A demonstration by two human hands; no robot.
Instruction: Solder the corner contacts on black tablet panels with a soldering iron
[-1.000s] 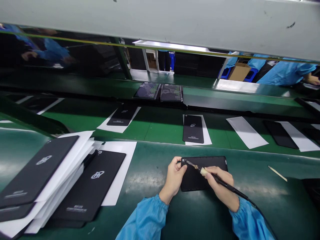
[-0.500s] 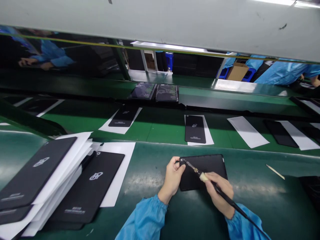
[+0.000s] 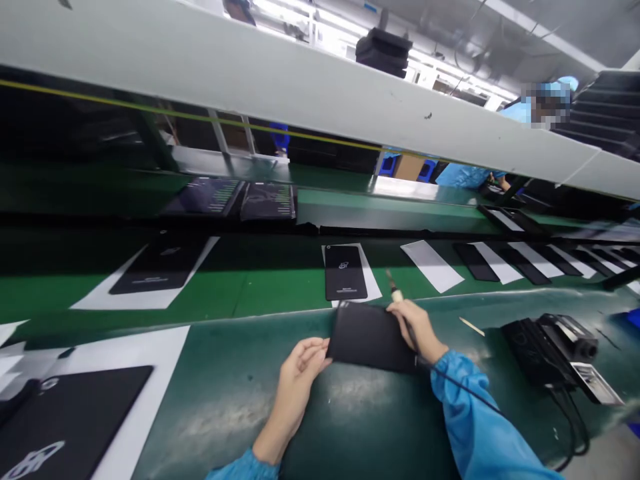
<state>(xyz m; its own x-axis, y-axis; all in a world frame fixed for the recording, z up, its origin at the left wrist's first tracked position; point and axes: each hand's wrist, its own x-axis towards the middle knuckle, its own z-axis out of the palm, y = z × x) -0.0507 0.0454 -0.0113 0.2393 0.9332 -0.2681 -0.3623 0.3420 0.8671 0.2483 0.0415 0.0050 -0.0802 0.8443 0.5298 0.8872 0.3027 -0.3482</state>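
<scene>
In the middle of the bench, a black tablet back cover [image 3: 373,337] is tilted up between my hands. My left hand [image 3: 303,373] pinches its left edge between thumb and fingers. The fingers of my right hand [image 3: 420,327] are wrapped round a soldering iron [image 3: 396,294], whose tip points up and away beyond the cover. That hand is also at the cover's right edge; whether it grips the edge I cannot tell. The iron's black cable runs back along my right sleeve. Another black tablet back cover [image 3: 80,420] with a silver logo lies on white paper at left.
Beyond the bench edge, a green conveyor [image 3: 280,287] carries black covers on white sheets [image 3: 433,267]. A thin wooden stick [image 3: 472,326] and a soldering station [image 3: 565,343] lie to the right. A grey shelf beam [image 3: 300,87] crosses above. Co-workers in blue are farther back.
My view has swung right. The iron's tip has left the cover's upper left corner and now points forward. The cover is lifted and tilted, and my left hand has shifted lower on its left edge.
</scene>
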